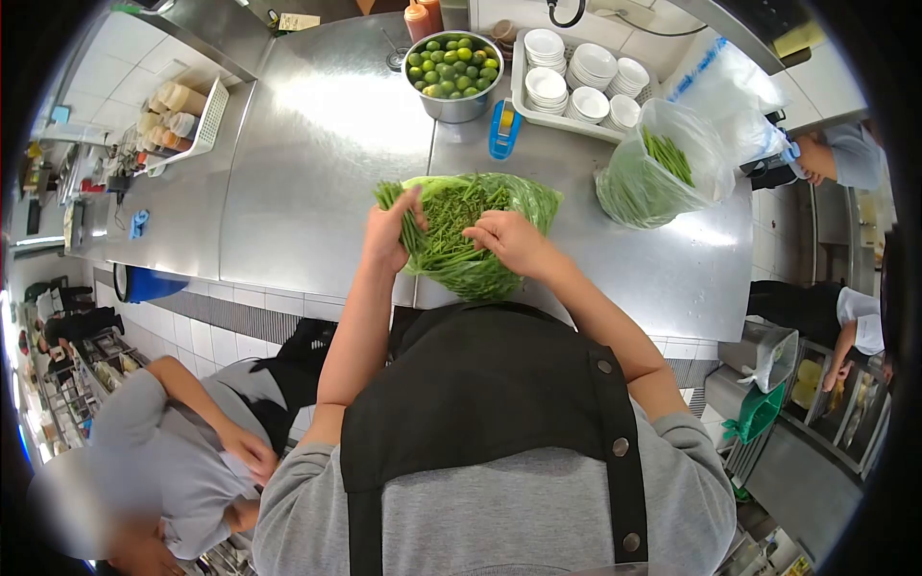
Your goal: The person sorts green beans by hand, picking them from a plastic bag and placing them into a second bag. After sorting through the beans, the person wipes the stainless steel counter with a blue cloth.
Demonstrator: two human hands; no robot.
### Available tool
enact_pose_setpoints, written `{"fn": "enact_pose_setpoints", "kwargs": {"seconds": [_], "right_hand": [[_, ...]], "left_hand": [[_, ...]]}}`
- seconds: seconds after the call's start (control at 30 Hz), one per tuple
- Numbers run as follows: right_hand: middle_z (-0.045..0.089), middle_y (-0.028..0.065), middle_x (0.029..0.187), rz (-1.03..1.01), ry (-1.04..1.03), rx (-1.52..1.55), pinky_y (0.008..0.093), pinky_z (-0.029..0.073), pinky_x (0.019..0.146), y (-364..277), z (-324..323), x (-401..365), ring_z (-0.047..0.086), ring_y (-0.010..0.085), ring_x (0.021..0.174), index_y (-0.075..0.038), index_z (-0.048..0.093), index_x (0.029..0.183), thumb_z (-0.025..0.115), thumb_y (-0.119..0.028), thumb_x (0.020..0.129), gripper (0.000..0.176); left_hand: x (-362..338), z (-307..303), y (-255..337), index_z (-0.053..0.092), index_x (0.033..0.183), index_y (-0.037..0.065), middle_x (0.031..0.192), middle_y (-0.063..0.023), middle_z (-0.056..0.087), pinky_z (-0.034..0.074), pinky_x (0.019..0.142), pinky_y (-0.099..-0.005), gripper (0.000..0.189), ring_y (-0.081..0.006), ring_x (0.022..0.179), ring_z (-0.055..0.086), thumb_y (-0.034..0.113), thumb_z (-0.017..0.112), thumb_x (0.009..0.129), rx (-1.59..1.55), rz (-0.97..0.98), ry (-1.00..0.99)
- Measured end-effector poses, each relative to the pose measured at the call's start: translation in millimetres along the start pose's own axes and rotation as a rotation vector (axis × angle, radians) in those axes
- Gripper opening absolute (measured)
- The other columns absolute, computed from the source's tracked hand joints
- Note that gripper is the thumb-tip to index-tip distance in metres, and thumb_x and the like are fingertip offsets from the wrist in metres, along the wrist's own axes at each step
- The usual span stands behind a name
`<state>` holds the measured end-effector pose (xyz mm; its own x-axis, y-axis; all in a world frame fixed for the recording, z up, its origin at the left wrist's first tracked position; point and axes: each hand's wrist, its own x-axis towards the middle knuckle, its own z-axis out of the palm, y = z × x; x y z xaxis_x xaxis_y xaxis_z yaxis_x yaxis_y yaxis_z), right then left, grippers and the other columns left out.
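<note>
A clear plastic bag point(538, 200) full of thin green stalks point(459, 213) with darker, bud-like tips lies open on the steel counter, close to my body. My left hand point(388, 235) is wrapped round a small bunch of green stalks point(389, 195) at the bag's left side. Over the right part of the bag, my right hand point(511, 240) has its fingers curled together near the tips. Anything small between those fingers is hidden from view.
Behind the bag stand a metal pot of limes point(453, 72), a blue tape dispenser point(503, 130) and a white crate point(526, 91) of stacked small bowls. Another plastic bag point(653, 187) of green stalks stands at right. A co-worker point(202, 432) is at lower left; others are at right.
</note>
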<state>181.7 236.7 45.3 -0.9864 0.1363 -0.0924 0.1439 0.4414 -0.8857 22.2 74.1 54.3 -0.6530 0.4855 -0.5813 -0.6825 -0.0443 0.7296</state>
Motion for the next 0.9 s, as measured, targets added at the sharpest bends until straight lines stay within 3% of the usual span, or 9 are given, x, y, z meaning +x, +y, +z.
{"fn": "enact_pose_setpoints", "kwargs": {"seconds": [0.07, 0.2, 0.23, 0.33, 0.43, 0.57, 0.67, 0.77, 0.9], "right_hand": [[0.062, 0.0141, 0.08, -0.041, 0.021, -0.026, 0.0423, 0.05, 0.073, 1.4, 3.8, -4.7, 0.062, 0.0327, 0.077, -0.001, 0.069, 0.084, 0.063, -0.029, 0.098, 0.032], [0.06, 0.0145, 0.081, -0.059, 0.076, -0.05, 0.043, 0.049, 0.074, 11.6, 8.4, -10.0, 0.061, 0.0343, 0.08, 0.0, 0.068, 0.084, 0.065, -0.027, 0.097, 0.03], [0.061, 0.0147, 0.082, -0.035, 0.086, -0.054, 0.043, 0.049, 0.074, 13.7, 7.6, -11.9, 0.061, 0.0346, 0.081, 0.0, 0.068, 0.085, 0.065, -0.027, 0.096, 0.029], [0.06, 0.0141, 0.083, -0.004, 0.107, -0.062, 0.0406, 0.048, 0.073, 17.4, 3.9, -17.3, 0.061, 0.0318, 0.079, 0.0, 0.068, 0.086, 0.065, -0.022, 0.096, 0.025], [0.061, 0.0135, 0.084, -0.038, 0.122, -0.076, 0.0388, 0.049, 0.072, 21.8, 1.0, -20.8, 0.061, 0.0302, 0.078, 0.0, 0.068, 0.089, 0.065, -0.02, 0.096, 0.022], [0.063, 0.0117, 0.091, -0.135, 0.171, -0.062, 0.038, 0.05, 0.075, 28.2, 2.1, -20.2, 0.061, 0.0287, 0.079, 0.0, 0.068, 0.103, 0.064, -0.02, 0.097, 0.021], [0.065, 0.0073, 0.098, -0.109, 0.444, 0.089, 0.0333, 0.05, 0.074, 8.0, 3.8, -15.5, 0.061, 0.0215, 0.08, -0.004, 0.068, 0.116, 0.062, -0.022, 0.1, 0.025], [0.065, 0.0035, 0.102, 0.046, 0.367, 0.464, 0.0271, 0.047, 0.073, 7.2, -7.9, -11.6, 0.059, 0.0128, 0.081, -0.007, 0.066, 0.124, 0.061, -0.022, 0.102, 0.027], [0.065, 0.003, 0.095, 0.048, 0.288, 0.576, 0.0253, 0.048, 0.07, 20.6, -19.1, -13.5, 0.058, 0.0102, 0.078, -0.001, 0.067, 0.11, 0.062, -0.023, 0.102, 0.024]], "left_hand": [[-1.2, -9.7, 2.3, 0.064, 0.083, 0.003, 0.069, 0.0011, 0.06, 0.045, 0.054, -0.0281, 0.02, -0.0116, 0.06, 0.055, 0.016, 0.079, 0.086, 0.489, 0.029, -0.104], [-0.9, -25.2, -17.4, 0.074, 0.083, 0.001, 0.075, -0.0134, 0.072, 0.054, 0.065, -0.0381, 0.022, -0.0259, 0.066, 0.068, 0.014, 0.086, 0.07, 1.281, 0.308, -0.33], [-0.5, -27.6, -21.0, 0.075, 0.084, 0.003, 0.077, -0.0138, 0.071, 0.052, 0.065, -0.0378, 0.02, -0.023, 0.066, 0.066, 0.012, 0.084, 0.07, 1.368, 0.295, -0.355], [-1.8, -26.2, -26.7, 0.074, 0.088, -0.002, 0.08, -0.0208, 0.072, 0.054, 0.071, -0.0429, 0.025, -0.035, 0.076, 0.071, 0.014, 0.083, 0.07, 1.494, 0.241, -0.306], [-2.1, -23.1, -20.2, 0.072, 0.088, -0.004, 0.077, -0.0211, 0.071, 0.054, 0.071, -0.0416, 0.027, -0.0331, 0.073, 0.07, 0.015, 0.082, 0.072, 1.503, 0.247, -0.334], [-5.7, -23.1, -3.7, 0.073, 0.088, -0.002, 0.077, -0.0142, 0.072, 0.054, 0.07, -0.0368, 0.024, -0.0212, 0.069, 0.067, 0.016, 0.084, 0.075, 1.186, 0.245, -0.391], [-18.0, -11.1, 16.5, 0.073, 0.088, -0.001, 0.079, -0.008, 0.073, 0.053, 0.07, -0.0331, 0.021, -0.014, 0.071, 0.064, 0.014, 0.084, 0.078, 1.063, 0.209, -0.357], [-28.4, 1.3, 30.3, 0.073, 0.088, 0.0, 0.081, -0.0051, 0.073, 0.053, 0.071, -0.0311, 0.019, -0.0118, 0.074, 0.064, 0.012, 0.084, 0.08, 1.011, 0.22, -0.341], [-28.3, 4.4, 26.9, 0.073, 0.089, -0.001, 0.082, -0.0053, 0.073, 0.054, 0.071, -0.0305, 0.02, -0.012, 0.074, 0.065, 0.012, 0.085, 0.079, 0.937, 0.277, -0.367]]}}
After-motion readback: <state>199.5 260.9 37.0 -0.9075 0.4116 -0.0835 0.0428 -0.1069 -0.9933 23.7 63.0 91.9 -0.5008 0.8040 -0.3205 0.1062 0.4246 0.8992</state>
